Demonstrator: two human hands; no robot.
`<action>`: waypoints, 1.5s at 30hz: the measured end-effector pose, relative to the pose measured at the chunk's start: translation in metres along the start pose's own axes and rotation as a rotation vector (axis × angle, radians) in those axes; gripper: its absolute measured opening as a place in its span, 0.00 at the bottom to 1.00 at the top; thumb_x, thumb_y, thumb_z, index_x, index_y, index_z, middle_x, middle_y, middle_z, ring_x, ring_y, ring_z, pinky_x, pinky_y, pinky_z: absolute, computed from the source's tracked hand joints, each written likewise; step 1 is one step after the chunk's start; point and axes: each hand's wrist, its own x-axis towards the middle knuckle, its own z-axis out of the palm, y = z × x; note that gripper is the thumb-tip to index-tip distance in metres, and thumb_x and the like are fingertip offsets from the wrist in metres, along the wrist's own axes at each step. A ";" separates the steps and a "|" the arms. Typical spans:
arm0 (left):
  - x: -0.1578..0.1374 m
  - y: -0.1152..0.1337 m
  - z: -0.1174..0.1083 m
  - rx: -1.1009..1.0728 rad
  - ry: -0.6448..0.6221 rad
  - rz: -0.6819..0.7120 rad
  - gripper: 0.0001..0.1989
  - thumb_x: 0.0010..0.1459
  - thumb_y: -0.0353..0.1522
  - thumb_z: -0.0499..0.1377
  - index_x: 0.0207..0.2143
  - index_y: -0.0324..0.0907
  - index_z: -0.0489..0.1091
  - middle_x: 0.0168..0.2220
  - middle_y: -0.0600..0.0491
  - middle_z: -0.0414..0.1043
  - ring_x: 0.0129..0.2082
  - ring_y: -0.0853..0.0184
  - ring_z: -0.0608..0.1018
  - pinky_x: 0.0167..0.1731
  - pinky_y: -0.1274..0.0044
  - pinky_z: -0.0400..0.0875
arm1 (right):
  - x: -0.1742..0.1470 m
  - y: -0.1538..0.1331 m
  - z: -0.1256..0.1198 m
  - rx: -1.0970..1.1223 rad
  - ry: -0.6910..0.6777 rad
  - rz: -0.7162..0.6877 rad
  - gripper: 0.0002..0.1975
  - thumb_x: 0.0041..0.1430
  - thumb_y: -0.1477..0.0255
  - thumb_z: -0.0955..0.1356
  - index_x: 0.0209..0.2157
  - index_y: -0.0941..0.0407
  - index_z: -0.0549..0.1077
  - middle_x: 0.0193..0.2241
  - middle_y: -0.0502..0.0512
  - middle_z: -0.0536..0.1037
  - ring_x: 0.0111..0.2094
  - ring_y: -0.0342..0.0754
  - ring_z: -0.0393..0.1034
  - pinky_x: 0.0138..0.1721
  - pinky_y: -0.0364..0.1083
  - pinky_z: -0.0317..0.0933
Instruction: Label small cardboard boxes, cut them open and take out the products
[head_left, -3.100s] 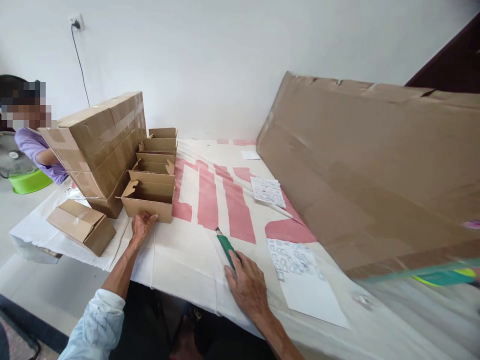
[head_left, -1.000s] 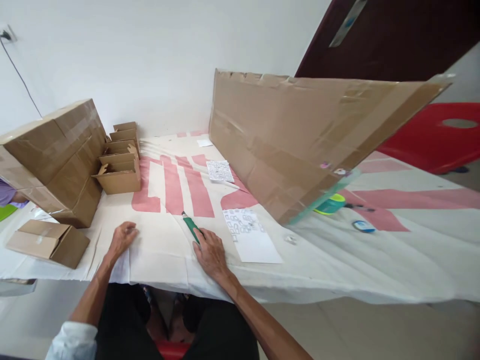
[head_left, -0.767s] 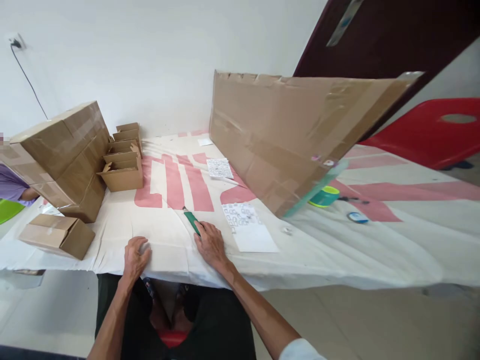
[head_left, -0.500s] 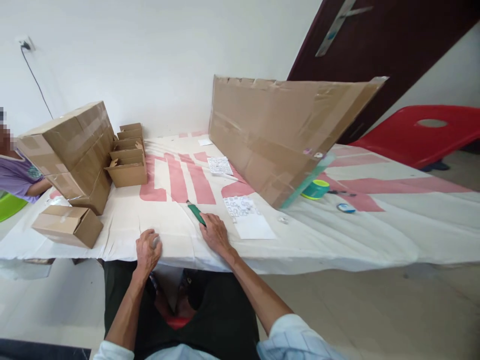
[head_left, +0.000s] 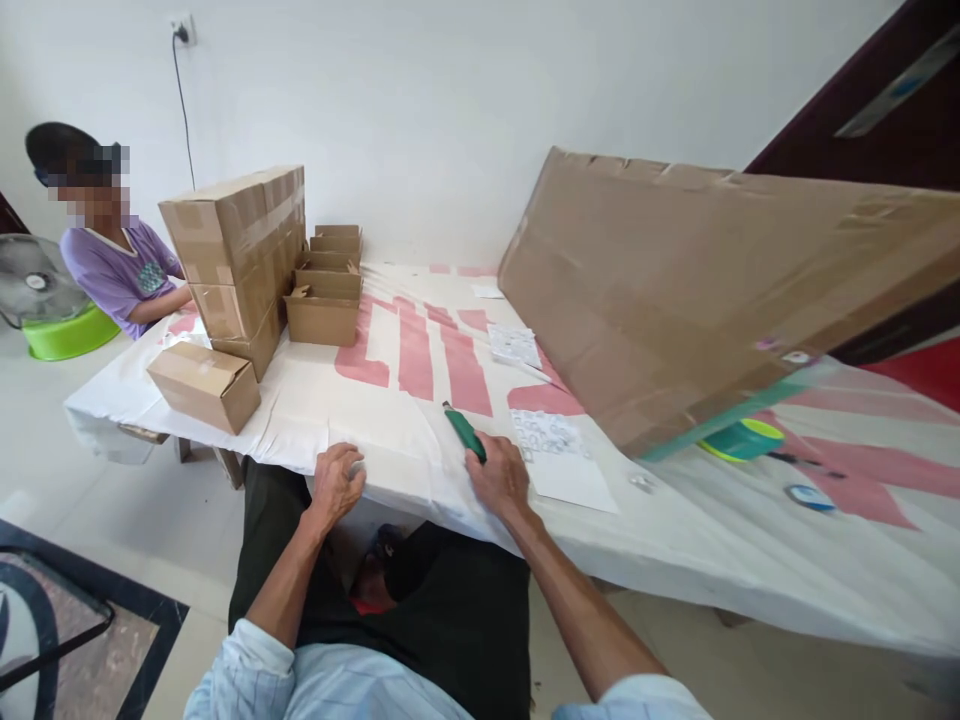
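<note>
A green utility knife (head_left: 465, 432) lies in my right hand (head_left: 501, 474), whose fingers are closed round its handle. The blade end points up and to the left, just over the cloth. My left hand (head_left: 335, 484) rests at the table's front edge with curled fingers. Something small and pale (head_left: 355, 467) shows at those fingers; I cannot make out what it is. Right of the knife lies a white sheet (head_left: 574, 480) with small printed shapes, and a second printed sheet (head_left: 514, 346) lies farther back.
Taped cardboard boxes (head_left: 247, 230) stand stacked at the left, with a small closed box (head_left: 204, 385) in front and open boxes (head_left: 324, 318) beside. A large cardboard panel (head_left: 697, 290) leans at the right, near a tape roll (head_left: 742, 440). A person (head_left: 124, 260) sits far left.
The view has swung to the left, bringing more of the other person and a fan into sight. My right hand still holds the knife, and my left hand stays at the table edge.
</note>
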 end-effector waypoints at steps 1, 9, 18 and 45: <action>0.000 0.000 -0.001 -0.005 -0.002 0.002 0.15 0.56 0.24 0.67 0.46 0.44 0.83 0.53 0.43 0.84 0.59 0.51 0.82 0.62 0.58 0.76 | -0.003 0.000 -0.002 -0.012 -0.007 0.005 0.21 0.67 0.69 0.64 0.57 0.58 0.78 0.45 0.65 0.78 0.47 0.61 0.67 0.52 0.57 0.65; 0.001 -0.002 -0.006 -0.073 -0.031 0.052 0.13 0.58 0.25 0.66 0.45 0.43 0.83 0.54 0.41 0.84 0.60 0.49 0.82 0.65 0.56 0.73 | -0.002 -0.023 -0.020 -0.097 -0.077 0.030 0.21 0.69 0.73 0.64 0.60 0.60 0.77 0.47 0.66 0.77 0.49 0.60 0.67 0.53 0.55 0.64; -0.022 0.006 -0.016 -0.052 -0.087 0.087 0.15 0.57 0.24 0.69 0.47 0.43 0.83 0.58 0.41 0.83 0.63 0.49 0.81 0.65 0.56 0.75 | -0.009 -0.019 -0.019 -0.130 -0.090 0.007 0.23 0.70 0.71 0.65 0.62 0.61 0.75 0.55 0.69 0.76 0.53 0.62 0.68 0.54 0.56 0.65; 0.114 -0.091 -0.312 -0.038 0.479 -0.684 0.27 0.50 0.43 0.69 0.46 0.33 0.75 0.41 0.44 0.79 0.45 0.53 0.80 0.45 0.65 0.77 | -0.008 -0.030 -0.020 -0.002 -0.049 0.061 0.26 0.64 0.66 0.67 0.61 0.59 0.78 0.57 0.71 0.77 0.53 0.66 0.69 0.54 0.62 0.67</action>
